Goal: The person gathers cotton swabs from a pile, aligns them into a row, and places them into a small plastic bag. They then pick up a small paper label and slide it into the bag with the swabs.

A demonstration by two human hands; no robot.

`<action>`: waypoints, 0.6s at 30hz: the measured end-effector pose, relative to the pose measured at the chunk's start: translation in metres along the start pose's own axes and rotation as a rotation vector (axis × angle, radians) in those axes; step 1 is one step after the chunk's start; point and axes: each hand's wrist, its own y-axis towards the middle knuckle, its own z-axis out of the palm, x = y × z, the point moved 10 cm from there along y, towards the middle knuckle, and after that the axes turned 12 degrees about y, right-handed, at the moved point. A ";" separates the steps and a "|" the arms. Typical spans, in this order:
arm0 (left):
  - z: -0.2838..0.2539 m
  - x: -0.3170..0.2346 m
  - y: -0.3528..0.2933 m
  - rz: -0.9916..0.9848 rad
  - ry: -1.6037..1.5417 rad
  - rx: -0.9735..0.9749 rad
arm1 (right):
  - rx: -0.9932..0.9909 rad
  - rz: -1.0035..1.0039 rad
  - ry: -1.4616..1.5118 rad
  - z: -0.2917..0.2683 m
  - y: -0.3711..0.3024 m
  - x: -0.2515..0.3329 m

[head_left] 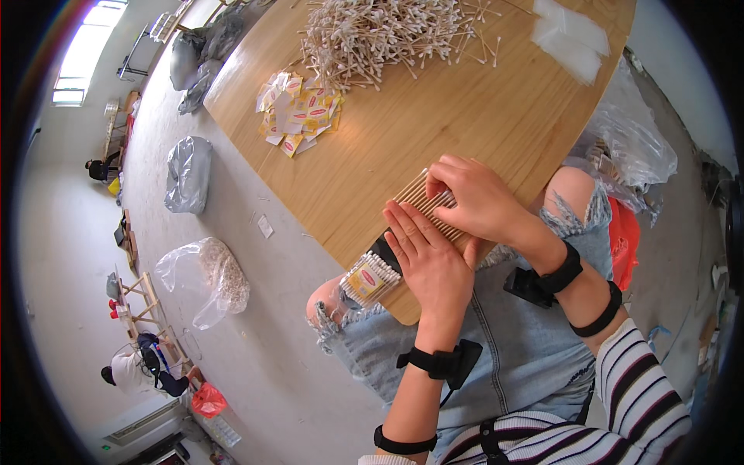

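Observation:
A row of wooden-stick cotton swabs point(418, 188) lies side by side near the table's front edge. My left hand point(422, 248) rests flat across the row with its fingers stretched out. My right hand point(480, 200) is curled at the row's far right, thumb and fingertips closing on swabs; the exact grip is partly hidden. Just left of my left hand sits a black piece point(385, 252), and beside it at the table edge a pack of cotton swabs point(370, 280) with a yellow-and-white label card.
A big heap of loose swabs point(380, 35) covers the table's far side. Left of it lies a pile of label cards point(298, 112); clear plastic sleeves point(571, 39) are at far right. Plastic bags point(209, 283) stand on the floor. Another person point(143, 364) works at far left.

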 end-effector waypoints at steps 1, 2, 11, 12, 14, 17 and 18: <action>0.000 0.000 0.000 0.002 0.006 0.005 | -0.005 -0.020 -0.009 -0.001 0.000 0.003; 0.000 0.000 0.000 0.004 0.011 0.010 | -0.006 -0.020 -0.009 0.000 -0.001 0.002; 0.000 0.001 -0.001 0.007 0.008 -0.032 | 0.038 0.066 0.191 0.001 0.002 -0.012; -0.001 0.000 -0.001 0.009 0.006 -0.032 | 0.016 0.028 0.130 0.000 0.002 -0.010; -0.001 -0.001 0.000 0.005 0.014 -0.015 | -0.005 -0.009 0.068 -0.001 0.001 -0.007; -0.001 -0.001 0.000 0.006 0.011 -0.015 | -0.012 -0.012 0.030 0.000 0.001 -0.008; 0.000 0.000 0.000 0.004 0.012 -0.015 | -0.006 -0.009 0.051 0.000 0.001 -0.009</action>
